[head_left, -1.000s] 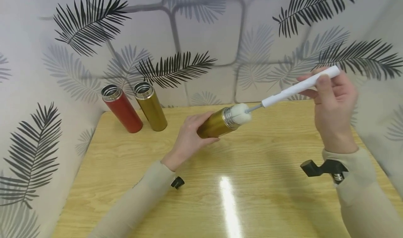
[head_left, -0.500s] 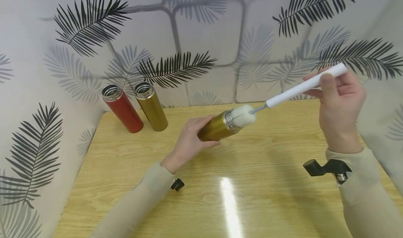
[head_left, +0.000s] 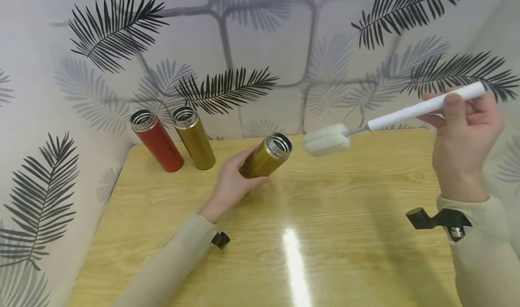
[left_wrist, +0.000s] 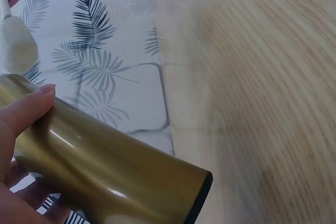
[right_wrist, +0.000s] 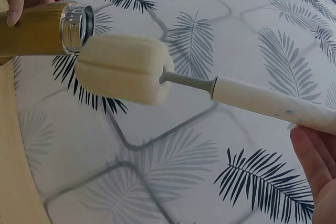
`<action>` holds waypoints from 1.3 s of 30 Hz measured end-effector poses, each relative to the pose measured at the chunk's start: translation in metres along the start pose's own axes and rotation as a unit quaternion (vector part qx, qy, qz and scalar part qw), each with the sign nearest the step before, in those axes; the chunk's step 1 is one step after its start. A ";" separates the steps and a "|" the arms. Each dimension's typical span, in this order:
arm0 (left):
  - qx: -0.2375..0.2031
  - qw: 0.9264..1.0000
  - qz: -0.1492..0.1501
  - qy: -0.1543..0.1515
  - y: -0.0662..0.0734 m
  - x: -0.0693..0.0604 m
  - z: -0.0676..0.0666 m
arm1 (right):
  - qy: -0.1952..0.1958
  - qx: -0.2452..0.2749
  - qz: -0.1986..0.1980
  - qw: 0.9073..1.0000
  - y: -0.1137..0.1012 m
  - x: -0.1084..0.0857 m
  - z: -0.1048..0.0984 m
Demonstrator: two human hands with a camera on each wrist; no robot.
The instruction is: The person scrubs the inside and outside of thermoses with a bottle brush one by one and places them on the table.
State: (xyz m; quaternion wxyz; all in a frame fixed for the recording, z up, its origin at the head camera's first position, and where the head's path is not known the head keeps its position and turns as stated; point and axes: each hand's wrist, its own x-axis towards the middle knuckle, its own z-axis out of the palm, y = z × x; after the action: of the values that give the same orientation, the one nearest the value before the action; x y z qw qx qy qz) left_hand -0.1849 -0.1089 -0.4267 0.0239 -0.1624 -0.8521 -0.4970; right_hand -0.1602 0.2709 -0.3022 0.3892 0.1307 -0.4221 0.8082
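My left hand [head_left: 233, 180] grips a gold vacuum flask [head_left: 262, 162] round its body, tilted with its uncovered steel mouth up and to the right. In the left wrist view the flask [left_wrist: 115, 161] shows its dark base, held off the table. My right hand [head_left: 467, 140] holds the white handle of a bottle brush [head_left: 426, 106] between thumb and fingers. The brush's cream sponge head [head_left: 327, 140] hangs just right of the flask mouth, apart from it in the head view. In the right wrist view the sponge head [right_wrist: 126, 69] shows whole, on a grey stem.
A red flask [head_left: 160, 144] and a second gold flask [head_left: 197, 140] stand uncapped at the back left of the wooden table [head_left: 345, 234]. Behind the table rises a wall [head_left: 268, 40] with a leaf pattern. Each wrist wears a black camera mount.
The sponge head has come out of the flask mouth as my right hand drew the brush rightward. My left hand and the flask shifted slightly left, and the flask tipped more upright.
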 end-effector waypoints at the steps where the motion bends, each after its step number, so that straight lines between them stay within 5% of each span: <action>1: -0.008 1.000 -0.001 0.001 0.001 0.001 0.000 | 0.000 0.005 0.003 1.000 0.001 0.000 -0.001; 6: -0.024 0.999 -0.031 0.005 0.006 0.004 0.001 | -0.003 0.028 0.024 0.999 0.005 -0.001 -0.005; 12: -0.024 0.997 -0.068 0.010 0.009 0.003 0.003 | -0.051 0.066 0.053 0.995 0.007 -0.006 -0.007; 18: -0.013 0.999 -0.034 0.011 0.010 0.003 0.005 | -0.097 0.160 0.099 0.977 0.010 -0.011 -0.008; 26: 0.019 1.000 -0.007 -0.009 0.014 0.004 0.007 | -0.183 0.136 0.113 0.967 0.020 -0.020 -0.002; 39: 0.071 0.997 0.042 -0.005 0.020 -0.004 0.018 | -0.161 0.063 0.063 0.983 0.035 -0.017 0.012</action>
State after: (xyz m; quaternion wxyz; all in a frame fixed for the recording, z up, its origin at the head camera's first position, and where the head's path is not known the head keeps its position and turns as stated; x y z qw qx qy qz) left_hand -0.1731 -0.0856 -0.4193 0.0526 -0.1985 -0.8778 -0.4328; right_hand -0.1760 0.2409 -0.3242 0.2553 0.2559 -0.4349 0.8248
